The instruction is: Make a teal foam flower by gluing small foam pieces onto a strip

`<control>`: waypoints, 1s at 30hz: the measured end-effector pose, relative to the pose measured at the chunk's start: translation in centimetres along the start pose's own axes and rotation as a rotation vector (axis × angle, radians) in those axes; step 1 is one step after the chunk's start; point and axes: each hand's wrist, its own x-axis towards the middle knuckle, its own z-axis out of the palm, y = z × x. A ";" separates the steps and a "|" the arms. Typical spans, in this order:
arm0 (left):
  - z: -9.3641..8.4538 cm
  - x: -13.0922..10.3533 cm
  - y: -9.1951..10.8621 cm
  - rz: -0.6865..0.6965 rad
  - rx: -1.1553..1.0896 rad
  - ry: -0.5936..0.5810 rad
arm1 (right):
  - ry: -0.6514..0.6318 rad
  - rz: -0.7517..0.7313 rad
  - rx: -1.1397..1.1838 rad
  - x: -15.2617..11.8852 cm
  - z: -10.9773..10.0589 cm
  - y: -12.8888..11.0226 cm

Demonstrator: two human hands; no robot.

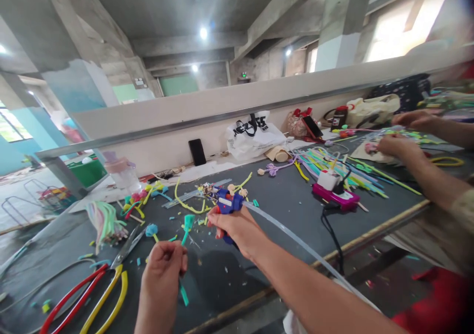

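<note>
My left hand (165,265) is closed around a teal pipe cleaner (188,221); its folded tip points up and its tail hangs below my fingers. My right hand (237,230) grips a blue hot glue gun (230,202) by its handle. A long translucent glue stick (289,234) trails from the gun's rear across my forearm. The gun's nozzle lies over a cluttered patch, a little beyond the teal tip. Just behind my left hand is a blue fuzzy ball (151,230) on a yellow-green stem; whether my fingers touch that stem I cannot tell.
Large scissors (120,267) with red and yellow handles lie at the left. Near them are a pastel pipe cleaner bundle (105,223) and a clear bottle (122,171). A magenta power strip (335,198) sits at right, near a co-worker's hands (398,146). A phone (197,152) leans behind.
</note>
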 end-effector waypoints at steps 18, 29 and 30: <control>2.0 -2.4 -0.7 0.428 0.421 0.010 | 0.150 0.096 0.055 -2.5 3.3 1.8; 1.1 0.9 1.8 0.215 0.290 -0.038 | 0.200 0.021 0.178 -1.8 2.0 -0.2; 1.0 1.4 1.9 0.189 0.322 -0.057 | 0.199 0.021 0.183 -1.7 1.9 -0.3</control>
